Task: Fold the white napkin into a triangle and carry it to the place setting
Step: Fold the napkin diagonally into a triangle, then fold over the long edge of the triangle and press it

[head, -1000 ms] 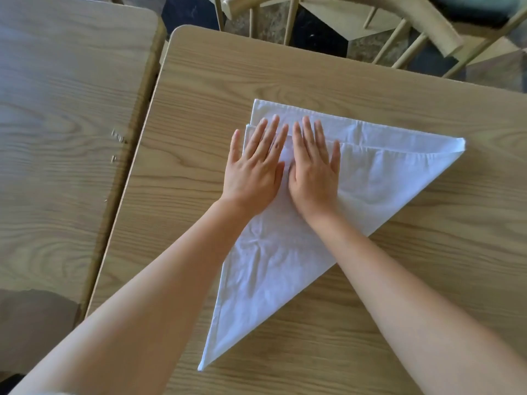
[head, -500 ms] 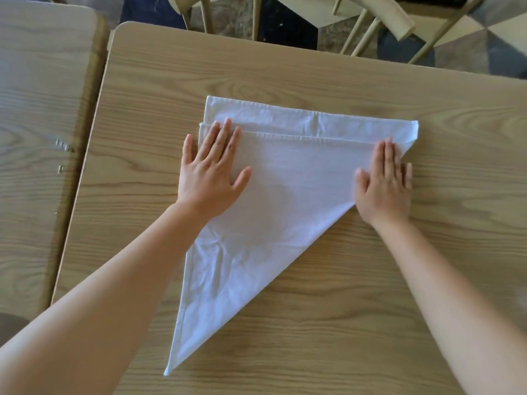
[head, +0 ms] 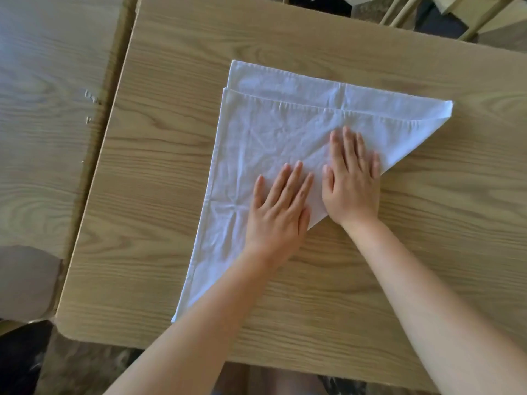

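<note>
The white napkin point(head: 273, 132) lies folded into a triangle on the light wooden table point(head: 159, 172), its top layer set slightly short of the far hem. One corner points toward me at the lower left, another to the right. My left hand point(head: 281, 212) rests flat, fingers spread, on the cloth by the diagonal fold. My right hand point(head: 352, 181) presses flat beside it, also on that fold. Neither hand grips the cloth. No place setting is in view.
A second wooden table point(head: 48, 124) stands to the left across a narrow gap. Wooden chair legs point(head: 399, 12) show beyond the far edge at the upper right. The table's near edge runs just under my forearms, with floor below.
Both hands slid from the far corners of the napkin down to the middle of the diagonal fold, ending side by side. The camera view shifted back toward me.
</note>
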Tool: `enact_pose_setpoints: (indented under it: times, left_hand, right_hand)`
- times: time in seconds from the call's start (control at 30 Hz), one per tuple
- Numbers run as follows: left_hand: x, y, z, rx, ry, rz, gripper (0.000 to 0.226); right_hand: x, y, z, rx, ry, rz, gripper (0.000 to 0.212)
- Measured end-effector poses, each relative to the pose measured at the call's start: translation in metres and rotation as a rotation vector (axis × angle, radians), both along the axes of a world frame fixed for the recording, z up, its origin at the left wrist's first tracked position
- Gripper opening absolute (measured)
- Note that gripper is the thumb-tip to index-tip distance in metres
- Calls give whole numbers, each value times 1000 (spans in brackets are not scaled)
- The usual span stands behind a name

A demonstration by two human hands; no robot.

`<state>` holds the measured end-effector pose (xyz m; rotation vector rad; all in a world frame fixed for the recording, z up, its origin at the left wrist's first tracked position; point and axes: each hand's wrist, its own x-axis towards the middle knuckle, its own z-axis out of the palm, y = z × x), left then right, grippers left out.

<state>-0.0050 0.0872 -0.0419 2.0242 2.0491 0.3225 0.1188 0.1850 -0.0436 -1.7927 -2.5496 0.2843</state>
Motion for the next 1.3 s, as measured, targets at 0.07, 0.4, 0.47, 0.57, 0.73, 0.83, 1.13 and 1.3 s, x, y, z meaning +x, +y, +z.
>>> enact_pose_setpoints:
  times: [0.07,0.4,0.47,0.57,0.73,0.83,1.13,1.3]
  left_hand:
    - [-14,-16,4,-31,6,26,52]
    - [-70,-126,14,-223,143,187,59]
    - [-71,-134,15,-248,161,206,61]
    - [-65,-114,22,-198,126,264,66]
    - [-36,35,47,96,11,88,61]
    - [-25,123,42,152,57,-40,60]
    - [-50,183,-4,-37,184,-16,65]
    - [-51,182,-1,-46,138,0,66]
  right_hand:
    - [-1,0,1,-8,-5,-10,58]
    - [-1,0,5,-31,-25,-19,60]
    - [-1,1,5,-47,-33,-21,60]
    - [0,3,9,-91,-32,-32,59]
    - [3,22,19,16,86,-35,58]
    - [10,55,21,65,112,-78,60]
    - [65,107,-1,-31,1,-299,64]
    - [84,107,0,-29,7,-521,65]
